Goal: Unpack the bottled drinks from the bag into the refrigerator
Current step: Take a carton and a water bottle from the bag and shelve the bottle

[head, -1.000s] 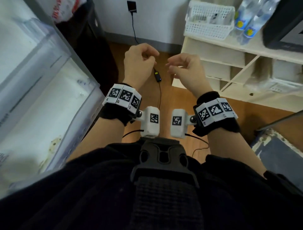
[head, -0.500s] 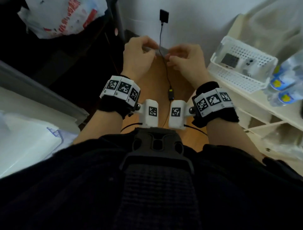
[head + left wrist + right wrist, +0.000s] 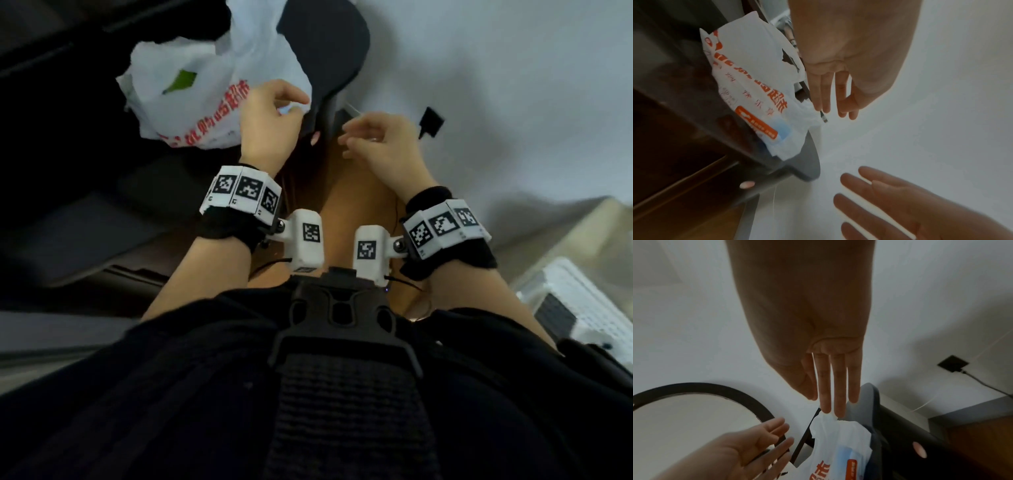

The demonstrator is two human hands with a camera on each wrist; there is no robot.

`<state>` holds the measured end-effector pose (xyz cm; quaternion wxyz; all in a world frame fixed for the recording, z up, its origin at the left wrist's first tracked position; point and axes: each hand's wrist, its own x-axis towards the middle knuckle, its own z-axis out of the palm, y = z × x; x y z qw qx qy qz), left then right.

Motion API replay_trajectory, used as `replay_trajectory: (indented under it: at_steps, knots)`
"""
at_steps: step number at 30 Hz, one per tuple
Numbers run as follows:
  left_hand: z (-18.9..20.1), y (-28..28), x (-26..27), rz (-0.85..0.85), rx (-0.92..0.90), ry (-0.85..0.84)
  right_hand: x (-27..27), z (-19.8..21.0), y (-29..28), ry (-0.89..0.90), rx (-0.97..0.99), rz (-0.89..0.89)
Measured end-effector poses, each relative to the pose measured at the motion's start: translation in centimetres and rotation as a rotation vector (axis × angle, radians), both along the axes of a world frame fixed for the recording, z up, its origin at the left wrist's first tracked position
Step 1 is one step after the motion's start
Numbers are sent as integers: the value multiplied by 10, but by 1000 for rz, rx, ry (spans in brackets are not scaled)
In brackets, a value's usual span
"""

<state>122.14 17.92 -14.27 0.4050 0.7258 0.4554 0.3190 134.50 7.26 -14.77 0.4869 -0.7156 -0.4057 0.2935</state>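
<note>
While bag (image 3: 191, 99) sits at left on dark furniture, left hand (image 3: 269, 120) hovers just beside its rim, grip open, empty; right hand (image 3: 380, 147) too, w/ nothing held. Bottles inside not visible. Risk: thin plastic slips or tears if yanked, spilling bottles.

Your head cam looks steeply down over chest; wrist cams face along fingers, close-up; all share white bag (image 3: 191, 92).
</note>
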Motion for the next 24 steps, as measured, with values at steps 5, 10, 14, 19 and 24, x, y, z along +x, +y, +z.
replay_trajectory:
  at_steps: [5, 10, 14, 19, 24]
  knots:
    - [5, 79, 1, 209, 27, 65, 32, 5, 89, -23, -33, 155]
    - [-5, 130, -7, 318, -170, 408, 43, 5, 171, -30, -11, 315]
    - [-9, 145, -4, 226, -387, 516, 37, 3, 224, -10, 13, 496]
    - [-11, 150, 3, 182, -517, 494, 25, -11, 272, -124, -44, 715]
    - [-13, 143, 6, 210, -797, 453, 19, -22, 289, -225, -56, 797]
